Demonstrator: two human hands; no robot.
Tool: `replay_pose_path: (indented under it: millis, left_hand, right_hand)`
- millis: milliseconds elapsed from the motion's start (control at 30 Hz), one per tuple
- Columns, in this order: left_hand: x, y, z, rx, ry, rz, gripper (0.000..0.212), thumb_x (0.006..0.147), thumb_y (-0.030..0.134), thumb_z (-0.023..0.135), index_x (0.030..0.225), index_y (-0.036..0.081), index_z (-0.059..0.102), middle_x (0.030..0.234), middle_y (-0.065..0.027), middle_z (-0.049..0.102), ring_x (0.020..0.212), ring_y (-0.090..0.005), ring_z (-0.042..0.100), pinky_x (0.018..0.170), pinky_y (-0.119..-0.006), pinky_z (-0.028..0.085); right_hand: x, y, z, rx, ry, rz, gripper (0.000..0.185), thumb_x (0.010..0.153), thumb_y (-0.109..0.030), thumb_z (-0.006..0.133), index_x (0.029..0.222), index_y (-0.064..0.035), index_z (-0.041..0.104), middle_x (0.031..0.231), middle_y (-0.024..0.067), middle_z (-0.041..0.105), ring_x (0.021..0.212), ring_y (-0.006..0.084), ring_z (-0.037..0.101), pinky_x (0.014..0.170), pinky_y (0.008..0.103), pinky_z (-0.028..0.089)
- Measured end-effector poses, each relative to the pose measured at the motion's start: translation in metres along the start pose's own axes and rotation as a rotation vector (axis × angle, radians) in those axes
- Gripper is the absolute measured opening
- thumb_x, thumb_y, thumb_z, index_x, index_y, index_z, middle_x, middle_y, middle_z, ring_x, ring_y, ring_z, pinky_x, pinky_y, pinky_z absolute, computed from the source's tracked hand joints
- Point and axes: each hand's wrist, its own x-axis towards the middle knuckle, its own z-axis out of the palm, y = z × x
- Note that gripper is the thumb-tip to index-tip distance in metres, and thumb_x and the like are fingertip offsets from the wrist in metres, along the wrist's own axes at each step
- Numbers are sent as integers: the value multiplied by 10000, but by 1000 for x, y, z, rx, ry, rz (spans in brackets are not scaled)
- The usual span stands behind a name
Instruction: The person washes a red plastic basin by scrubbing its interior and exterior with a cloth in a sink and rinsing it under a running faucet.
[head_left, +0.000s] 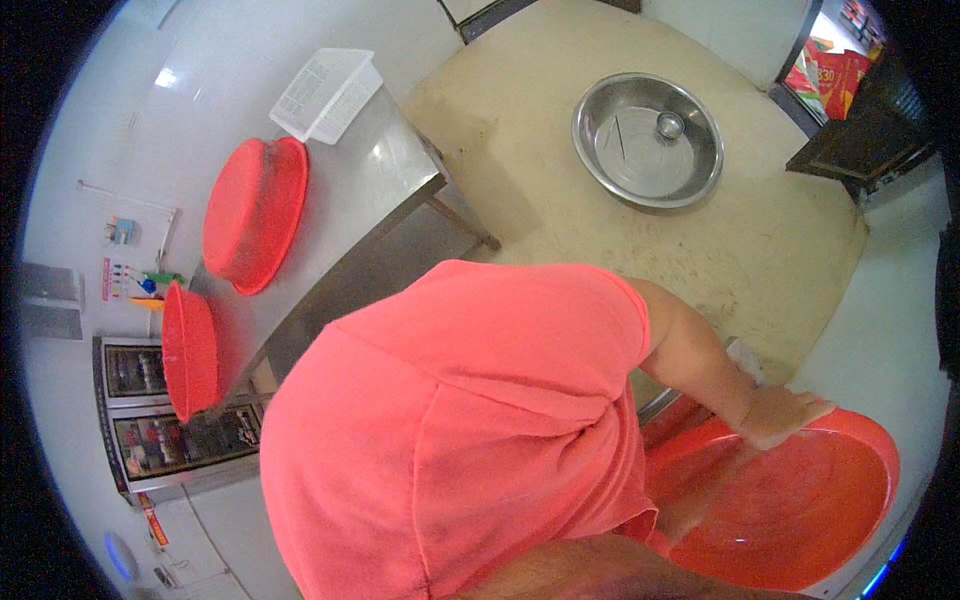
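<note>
Close to the right side, my left hand (784, 416) grips the rim of a large red plastic basin (787, 502), with its fingers lying over the edge. My left arm reaches down from a pink short sleeve. The inside of the basin looks smooth and shiny. A faint skin-coloured streak crosses its lower left part; whether this is a forearm or a reflection cannot be told. My right hand is out of view. Part of the basin is hidden behind the pink shirt (480, 442).
On the floor stands a steel basin (705, 180) holding a small round metal vessel (670, 125) and a thin dark stick. A steel table (375, 161) carries a white plastic basket (330, 94) and red basins (236, 210). A glass-doored cabinet (176, 442) stands farther back.
</note>
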Motion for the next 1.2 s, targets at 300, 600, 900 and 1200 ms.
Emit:
replay_pose_path:
  millis: [300, 600, 900, 1200]
  left_hand:
    - [-22, -1, -14, -168, -186, -220, 762, 739, 6, 505, 1360, -60, 69, 1246, -367, 338, 953, -432, 533, 775, -474, 455]
    - [-43, -14, 10, -44, 44, -25, 700, 771, 52, 520, 1359, -42, 152, 1280, -320, 352, 1094, -388, 489, 932, -415, 393]
    - [-40, 2, 18, -177, 33, -85, 707, 753, 39, 514, 1356, -53, 157, 1271, -271, 385, 1167, -356, 427, 990, -401, 333]
    - [-55, 11, 21, 12, 63, 21, 748, 734, 39, 510, 1356, -71, 111, 1339, -276, 287, 1244, -368, 321, 1027, -403, 268]
  right_hand:
    - [8, 22, -59, 1429, -547, 457, 476, 831, -440, 494, 1008, -2, 555, 894, 136, 561, 724, 245, 513, 655, 369, 457]
    - [24, -60, 11, 265, 523, -497, 343, 765, -137, 600, 1082, -21, 539, 924, 80, 565, 801, 211, 531, 728, 298, 471]
    - [-73, -148, 79, -370, -135, -487, 470, 747, -220, 644, 1172, -56, 528, 1061, 149, 589, 1004, 261, 550, 869, 386, 431]
    - [-82, -80, -48, -808, 493, 70, 425, 831, -383, 518, 1053, -28, 590, 1063, 195, 594, 1002, 340, 562, 820, 437, 449]
